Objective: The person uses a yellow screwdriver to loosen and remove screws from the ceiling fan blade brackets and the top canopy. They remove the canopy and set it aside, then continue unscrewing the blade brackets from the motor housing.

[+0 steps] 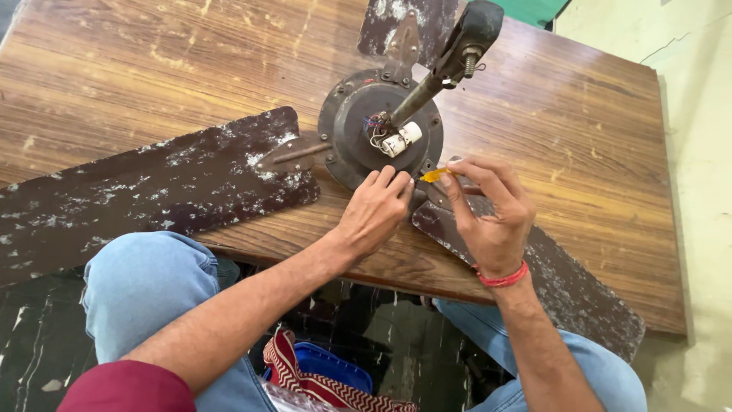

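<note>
Both hands meet at the near edge of a dismantled ceiling fan lying on a wooden table (595,130). Left hand (374,214) rests with its fingers curled down against the rim of the dark round motor housing (358,114), thumb tucked in; it presses on the housing rather than closing round anything. Right hand (492,210) is just beside it, thumb and forefinger pinched on a small yellow tool (435,175) whose tip points at the housing's rim, between the two hands; what kind of tool it is cannot be told. A red band (503,276) circles the right wrist.

Farthest left, a long brown blade (145,191), its paint badly flaked, stretches from the housing out over the table's edge. At the centre, the housing lies flat with a bundle of coloured wires and a white cylindrical part (400,139) beside the downrod (435,72), which rises tilted toward the upper right. A second blade (396,19) runs off the top of the view. To the right, a third blade (579,297) lies under the right hand and overhangs the table's near edge.

Below the table, blue-jeaned knees (145,282) show, and between them a blue container (332,366) with a red zigzag-patterned cloth (305,381).
</note>
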